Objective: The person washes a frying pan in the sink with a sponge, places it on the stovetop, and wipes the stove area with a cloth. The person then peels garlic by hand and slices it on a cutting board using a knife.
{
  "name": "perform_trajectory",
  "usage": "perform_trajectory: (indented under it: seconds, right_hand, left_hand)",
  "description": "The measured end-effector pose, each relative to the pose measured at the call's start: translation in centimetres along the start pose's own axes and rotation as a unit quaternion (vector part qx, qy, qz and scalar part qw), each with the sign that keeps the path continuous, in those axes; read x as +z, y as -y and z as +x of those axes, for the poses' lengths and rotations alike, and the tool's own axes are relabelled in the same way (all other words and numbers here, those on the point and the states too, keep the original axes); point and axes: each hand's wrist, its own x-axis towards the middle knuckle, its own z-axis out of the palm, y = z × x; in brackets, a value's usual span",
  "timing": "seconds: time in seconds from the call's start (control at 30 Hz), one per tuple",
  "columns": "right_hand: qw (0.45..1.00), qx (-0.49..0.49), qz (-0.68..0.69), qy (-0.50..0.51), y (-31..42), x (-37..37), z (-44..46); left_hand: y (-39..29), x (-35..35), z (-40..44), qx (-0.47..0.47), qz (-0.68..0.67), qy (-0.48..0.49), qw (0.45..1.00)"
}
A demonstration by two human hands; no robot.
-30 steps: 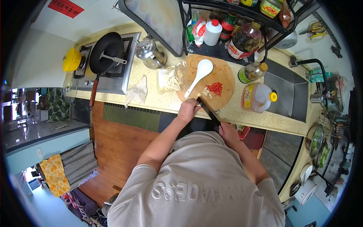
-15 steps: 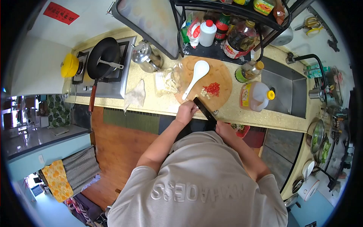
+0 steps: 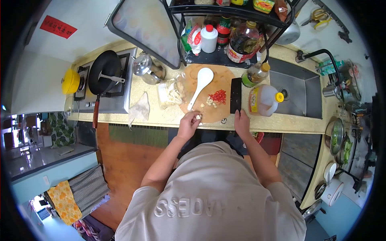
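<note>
My left hand (image 3: 188, 125) is closed at the near left edge of the round wooden cutting board (image 3: 197, 74), with a small pale garlic clove (image 3: 198, 117) at its fingertips. At the board's right edge, a black-bladed kitchen knife (image 3: 236, 95) points away from me. My right hand (image 3: 242, 123) is closed at its near end; the fingers cover the handle. Chopped red chili (image 3: 218, 97) lies on the board beside chopped garlic (image 3: 211, 102). A white spoon (image 3: 202, 85) rests on the board, its bowl toward the back.
Left of the board are a clear bag of pale food (image 3: 171, 93), a cloth (image 3: 139, 109) and a metal kettle (image 3: 148, 69). A black wok (image 3: 103, 72) sits on the stove. Oil jug (image 3: 263, 100) and bottle (image 3: 256, 74) stand between board and sink (image 3: 299, 105). A shelf rack (image 3: 225, 60) rises behind.
The knife has swung from slanting between both hands at the counter's front edge to lying along the board's right side. My hands have moved apart, and the left fingertips have met a garlic clove.
</note>
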Motion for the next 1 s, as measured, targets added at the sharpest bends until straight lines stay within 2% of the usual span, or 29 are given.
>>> perform_trajectory:
  seconds: [0.17, 0.23, 0.27, 0.33, 0.37, 0.43, 0.47, 0.5, 0.53, 0.57, 0.6, 0.67, 0.73, 0.8, 0.83, 0.87, 0.93, 1.0]
  right_hand:
    - [1.0, -0.018, -0.006, -0.005, -0.7, 0.8, 3.0]
    - [0.991, -0.002, -0.126, 0.045, -0.2, 0.4, 3.6]
    - [0.991, -0.004, -0.124, 0.047, 1.2, -0.4, 3.6]
    - [0.969, -0.006, -0.233, 0.078, 3.9, -2.2, 3.7]
    - [0.969, -0.006, -0.233, 0.078, 5.1, -2.7, 3.3]
    - [0.991, -0.083, -0.072, 0.083, 7.3, -3.0, 1.7]
    - [0.984, -0.063, 0.061, 0.156, 8.0, -2.0, 0.5]
    - [0.954, -0.042, 0.192, 0.224, 8.7, -1.0, -0.7]
    - [0.955, -0.041, 0.191, 0.221, 9.5, -0.3, -1.6]
    - [0.899, 0.053, 0.34, 0.271, 10.3, 0.4, -2.5]
    - [0.809, 0.143, 0.476, 0.312, 10.8, 0.7, -2.9]
    - [0.805, 0.159, 0.482, 0.308, 10.8, 0.6, -2.9]
    - [0.801, 0.177, 0.486, 0.302, 10.7, 0.4, -2.8]
    - [0.827, 0.149, 0.452, 0.3, 10.7, 0.0, -2.6]
    - [0.828, 0.15, 0.451, 0.298, 10.6, -0.3, -2.5]
    - [0.833, 0.141, 0.435, 0.312, 10.6, -0.6, -2.3]
    - [0.837, 0.133, 0.419, 0.325, 10.9, -1.0, -1.9]
    - [0.844, 0.172, 0.388, 0.327, 11.2, -1.3, -1.8]
  left_hand:
    - [0.0, -0.2, -1.4, -0.065, -0.103, -0.007, 0.993]
    - [-0.3, -0.1, -1.8, -0.096, -0.225, 0.018, 0.97]
    - [-0.8, 0.0, -1.9, -0.097, -0.223, 0.015, 0.97]
    - [-1.7, 0.1, -2.0, -0.096, -0.267, 0.01, 0.959]
    - [-2.1, 0.0, -2.1, -0.093, -0.276, 0.014, 0.957]
    - [-3.0, -0.1, -2.2, -0.089, -0.265, 0.02, 0.96]
    - [-3.3, -0.1, -2.3, -0.087, -0.254, 0.027, 0.963]
    - [-3.5, 0.1, -2.3, -0.087, -0.256, 0.032, 0.962]
    - [-3.6, 0.2, -2.2, -0.077, -0.254, 0.043, 0.963]
    - [-3.9, 0.2, -2.1, -0.066, -0.252, 0.052, 0.964]
    - [-4.1, 0.2, -2.1, -0.065, -0.251, 0.053, 0.964]
    - [-5.1, -0.1, -2.1, -0.015, -0.133, 0.02, 0.991]
    - [-6.0, -0.6, -2.0, 0.004, -0.095, 0.02, 0.995]
    - [-5.7, -0.1, -2.0, 0.025, -0.059, 0.023, 0.998]
    - [-5.2, 0.4, -1.9, -0.043, -0.212, 0.033, 0.976]
    - [-4.7, 0.7, -1.9, -0.11, -0.358, 0.041, 0.926]
    - [-4.3, 0.4, -1.9, -0.119, -0.341, 0.068, 0.93]
    - [-4.5, 0.2, -1.9, -0.129, -0.323, 0.096, 0.933]
